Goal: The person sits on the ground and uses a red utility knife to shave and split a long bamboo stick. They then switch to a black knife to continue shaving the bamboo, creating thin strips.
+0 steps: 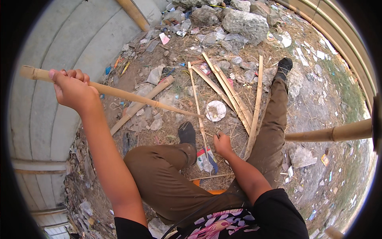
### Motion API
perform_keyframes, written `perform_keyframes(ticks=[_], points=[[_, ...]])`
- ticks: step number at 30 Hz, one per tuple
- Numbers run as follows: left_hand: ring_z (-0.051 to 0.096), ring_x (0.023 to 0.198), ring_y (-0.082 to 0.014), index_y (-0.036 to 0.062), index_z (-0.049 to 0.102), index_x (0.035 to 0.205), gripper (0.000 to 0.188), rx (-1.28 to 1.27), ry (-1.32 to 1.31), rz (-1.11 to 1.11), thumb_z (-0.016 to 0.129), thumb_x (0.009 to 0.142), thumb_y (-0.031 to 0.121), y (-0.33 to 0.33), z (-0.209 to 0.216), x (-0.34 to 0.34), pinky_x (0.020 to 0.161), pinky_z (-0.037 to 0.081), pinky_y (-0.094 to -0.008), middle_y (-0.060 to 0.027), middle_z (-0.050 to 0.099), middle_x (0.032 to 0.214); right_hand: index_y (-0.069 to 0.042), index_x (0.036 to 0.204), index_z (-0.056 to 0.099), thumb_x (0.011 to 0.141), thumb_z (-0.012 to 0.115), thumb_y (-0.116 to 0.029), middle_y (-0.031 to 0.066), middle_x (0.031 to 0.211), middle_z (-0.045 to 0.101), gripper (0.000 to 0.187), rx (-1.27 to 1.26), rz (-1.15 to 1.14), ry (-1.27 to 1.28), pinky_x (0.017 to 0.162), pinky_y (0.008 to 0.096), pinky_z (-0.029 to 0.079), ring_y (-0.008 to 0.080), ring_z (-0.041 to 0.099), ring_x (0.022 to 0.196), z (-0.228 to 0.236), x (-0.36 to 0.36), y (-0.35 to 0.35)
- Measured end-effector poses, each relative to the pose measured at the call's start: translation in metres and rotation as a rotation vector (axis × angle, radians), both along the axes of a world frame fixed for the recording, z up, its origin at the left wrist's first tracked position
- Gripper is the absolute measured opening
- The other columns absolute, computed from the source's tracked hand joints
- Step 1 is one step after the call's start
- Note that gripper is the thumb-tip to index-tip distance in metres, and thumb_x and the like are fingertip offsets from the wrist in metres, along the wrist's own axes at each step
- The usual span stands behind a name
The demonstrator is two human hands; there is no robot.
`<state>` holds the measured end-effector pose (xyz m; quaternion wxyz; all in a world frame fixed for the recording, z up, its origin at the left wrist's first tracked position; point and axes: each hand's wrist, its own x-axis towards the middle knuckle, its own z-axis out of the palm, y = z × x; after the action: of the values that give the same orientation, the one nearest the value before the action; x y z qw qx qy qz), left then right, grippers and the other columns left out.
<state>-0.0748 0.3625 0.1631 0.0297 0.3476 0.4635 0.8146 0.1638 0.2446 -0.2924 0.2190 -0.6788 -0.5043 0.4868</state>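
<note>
My left hand (75,88) is wrapped round a long bamboo pole (131,96) close to its upper left end. The pole slants down to the right, and its thin far tip ends above the ground between my legs. My right hand (223,144) is closed in a fist, low in front of me. Something small and dark shows at the top of that fist, too small to name. Near the right hand lie several split bamboo strips (230,95), fanned out between my feet. A narrow strip (195,95) runs down just left of it. A round whitish disc (216,110) lies beyond the fist.
A thicker bamboo piece (143,104) lies on the littered ground at left. Another bamboo pole (330,132) juts in from the right. Large rocks (245,26) sit at the back. A grey panel wall (47,99) stands on the left. My outstretched leg (274,115) borders the strips.
</note>
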Motion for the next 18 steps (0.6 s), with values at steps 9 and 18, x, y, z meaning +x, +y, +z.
perform_keyframes(ticks=[9, 18], points=[[0.028, 0.052, -0.01, 0.0074, 0.039, 0.084, 0.035, -0.022, -0.068, 0.097, 0.046, 0.107, 0.032, -0.008, 0.001, -0.011, 0.046, 0.022, -0.0265, 0.0004, 0.032, 0.069, 0.003, 0.109, 0.072, 0.089, 0.062, -0.038, 0.0278, 0.113, 0.069, 0.047, -0.367, 0.147, -0.29, 0.091, 0.048, 0.054, 0.0422, 0.068, 0.105, -0.018, 0.011, -0.021], [0.024, 0.051, -0.011, 0.0022, 0.043, 0.087, 0.029, 0.042, 0.238, -0.304, 0.039, 0.11, 0.021, -0.149, 0.096, -0.102, 0.046, 0.024, -0.0267, -0.0012, 0.03, 0.067, 0.002, 0.084, 0.065, 0.084, 0.061, -0.027, 0.0165, 0.066, 0.062, 0.029, -0.519, -0.101, 0.229, 0.055, 0.0472, 0.051, 0.0317, 0.061, 0.054, -0.059, 0.024, -0.022]])
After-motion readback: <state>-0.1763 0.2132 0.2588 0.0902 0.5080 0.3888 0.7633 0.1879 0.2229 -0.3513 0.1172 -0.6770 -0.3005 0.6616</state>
